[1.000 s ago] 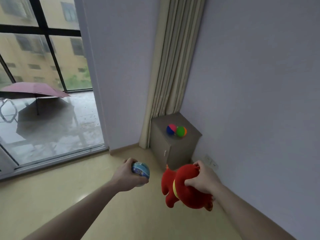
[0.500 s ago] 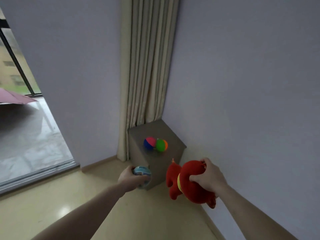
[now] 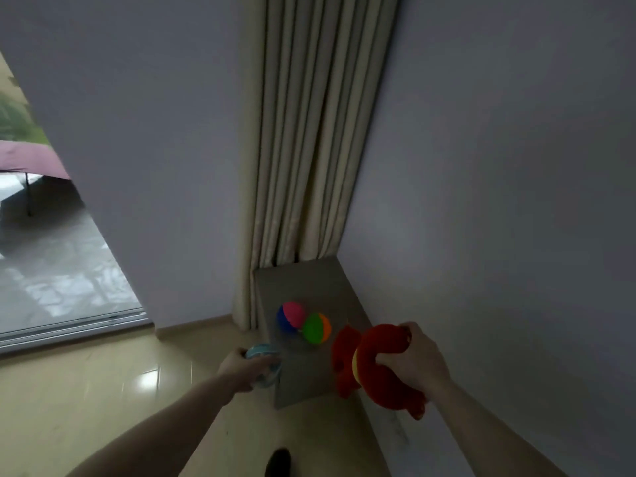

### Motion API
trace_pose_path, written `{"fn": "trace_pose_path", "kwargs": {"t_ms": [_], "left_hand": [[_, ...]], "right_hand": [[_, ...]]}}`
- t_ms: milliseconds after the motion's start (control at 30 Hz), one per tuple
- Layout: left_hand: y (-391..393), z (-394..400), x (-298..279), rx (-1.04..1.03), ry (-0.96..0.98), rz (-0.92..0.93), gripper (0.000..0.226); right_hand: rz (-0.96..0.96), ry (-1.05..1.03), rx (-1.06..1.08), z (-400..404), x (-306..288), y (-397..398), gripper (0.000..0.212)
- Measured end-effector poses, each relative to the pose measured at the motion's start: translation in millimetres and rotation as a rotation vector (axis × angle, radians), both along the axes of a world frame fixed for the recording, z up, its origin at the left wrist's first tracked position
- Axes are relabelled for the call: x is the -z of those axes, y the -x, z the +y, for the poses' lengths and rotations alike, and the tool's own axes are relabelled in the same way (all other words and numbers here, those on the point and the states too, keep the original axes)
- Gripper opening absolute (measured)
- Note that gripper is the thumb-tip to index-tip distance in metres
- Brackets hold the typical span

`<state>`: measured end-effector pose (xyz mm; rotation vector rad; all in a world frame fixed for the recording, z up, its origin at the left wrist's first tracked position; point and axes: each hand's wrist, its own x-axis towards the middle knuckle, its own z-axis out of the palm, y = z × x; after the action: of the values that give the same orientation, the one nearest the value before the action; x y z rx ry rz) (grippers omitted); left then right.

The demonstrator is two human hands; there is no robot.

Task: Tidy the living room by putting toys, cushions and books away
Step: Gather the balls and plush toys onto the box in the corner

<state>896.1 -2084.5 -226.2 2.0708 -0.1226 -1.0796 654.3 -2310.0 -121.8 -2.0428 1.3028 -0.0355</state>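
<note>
Carrying two toys toward the corner surface (image 3: 311, 376) at 12 o'clock: red plush toy (image 3: 375, 366) clutched in the right grip (image 3: 411, 359) at 2 o'clock, fingers wrapped round its body; pale blue ball (image 3: 263, 352) cupped in the left grip (image 3: 241, 368) at 11 o'clock, just beside the front corner. Already resting there, touching: pink-and-blue ball (image 3: 290, 315) and green-and-orange ball (image 3: 316, 328). Judging by this, partway through toys, both held items not yet set down; cushions and books out of sight.

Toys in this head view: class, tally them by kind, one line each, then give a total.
Balls: 3 - pink-and-blue ball, green-and-orange ball, light blue ball in the left hand
Plush toys: 1 - red plush toy in the right hand
Total: 4
</note>
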Motion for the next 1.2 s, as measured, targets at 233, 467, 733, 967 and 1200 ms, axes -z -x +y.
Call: {"fn": "trace_pose_path", "kwargs": {"t_ms": [233,467,733,967,1200], "left_hand": [[-63,-90,47,-0.041,-0.063,0.038,0.065],[-113,-171,107,-0.072,-0.164,0.202,0.042],[-136,-215,176,-0.1,-0.194,0.227,0.038],[-125,-239,244,-0.426,-0.165,0.427,0.053],[-99,-235,265,-0.738,-0.142,0.43,0.102]], "right_hand": [[0.014,0.032,-0.047,-92,30,-71,0.086],[0.056,0.032,-0.039,-168,62,-145,0.09],[0.147,0.026,-0.109,-217,111,-223,0.092],[0.241,0.086,-0.205,-247,158,-268,0.095],[0.282,0.076,-0.275,-264,181,-291,0.094]]}}
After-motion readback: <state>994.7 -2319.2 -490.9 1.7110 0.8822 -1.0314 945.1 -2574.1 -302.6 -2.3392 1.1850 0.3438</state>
